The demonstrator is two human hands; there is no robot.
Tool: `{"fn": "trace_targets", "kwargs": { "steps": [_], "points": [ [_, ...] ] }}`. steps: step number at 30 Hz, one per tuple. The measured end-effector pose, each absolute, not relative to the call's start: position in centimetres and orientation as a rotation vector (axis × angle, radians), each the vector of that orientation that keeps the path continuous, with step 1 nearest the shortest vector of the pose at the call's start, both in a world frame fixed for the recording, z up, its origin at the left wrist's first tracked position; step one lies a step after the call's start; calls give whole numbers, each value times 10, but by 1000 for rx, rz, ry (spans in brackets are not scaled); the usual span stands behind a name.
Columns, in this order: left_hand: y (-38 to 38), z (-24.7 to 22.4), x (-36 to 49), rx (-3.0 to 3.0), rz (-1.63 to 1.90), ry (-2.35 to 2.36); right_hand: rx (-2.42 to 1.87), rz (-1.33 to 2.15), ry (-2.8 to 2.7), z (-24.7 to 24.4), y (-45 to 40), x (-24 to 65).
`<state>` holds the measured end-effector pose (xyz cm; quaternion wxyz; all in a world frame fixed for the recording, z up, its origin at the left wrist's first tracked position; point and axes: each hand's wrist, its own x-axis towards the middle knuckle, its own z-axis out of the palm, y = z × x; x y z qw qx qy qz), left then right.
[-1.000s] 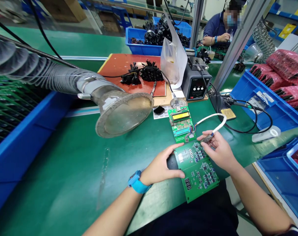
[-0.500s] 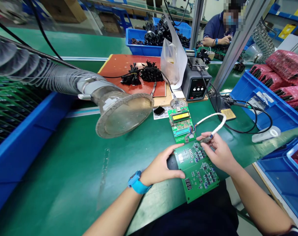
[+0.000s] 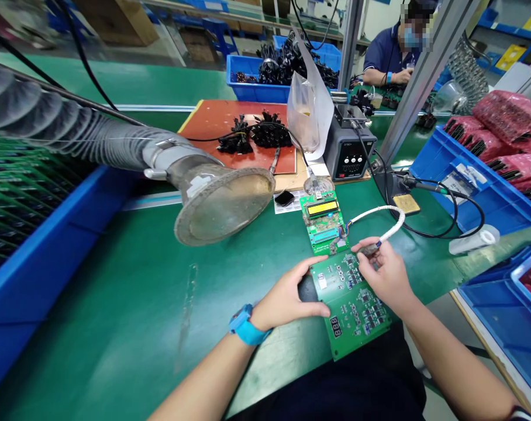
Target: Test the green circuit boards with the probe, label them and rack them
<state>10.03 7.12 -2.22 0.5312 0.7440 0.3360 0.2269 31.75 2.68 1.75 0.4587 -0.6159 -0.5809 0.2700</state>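
My left hand (image 3: 287, 298) grips the left edge of a green circuit board (image 3: 340, 310), thumb and forefinger spread along it. The board carries small chips and a three-digit display at its near end. In my right hand (image 3: 388, 275) is a cable connector (image 3: 369, 249), pinched over the board's far right part; its tip is hidden by my fingers. A white sleeved cable (image 3: 395, 211) loops from the connector to a smaller green programmer board (image 3: 322, 221) with a yellow screen and a turquoise socket, lying just beyond.
A fume extraction hood (image 3: 226, 204) hangs over the bench at left. Behind are a soldering station (image 3: 351, 149), an iron in its stand, and black cable bundles (image 3: 269, 130). Blue bins (image 3: 436, 158) flank both sides. A co-worker (image 3: 386, 58) sits across the bench.
A small blue light now shows below the programmer's screen. My right hand has shifted very slightly with the connector; my left hand and the circuit board stay put.
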Motion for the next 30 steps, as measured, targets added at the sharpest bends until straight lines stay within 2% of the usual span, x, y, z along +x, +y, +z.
{"fn": "trace_targets", "kwargs": {
  "steps": [7,13,30],
  "points": [
    [62,-12,102,2178,689,720,-1476,657,-1479,15,23,320],
    [50,-1,115,2574,633,680,-1427,612,-1461,9,21,315],
    [44,-12,123,2495,805,688,-1367,528,-1480,3,20,313]
  ]
}}
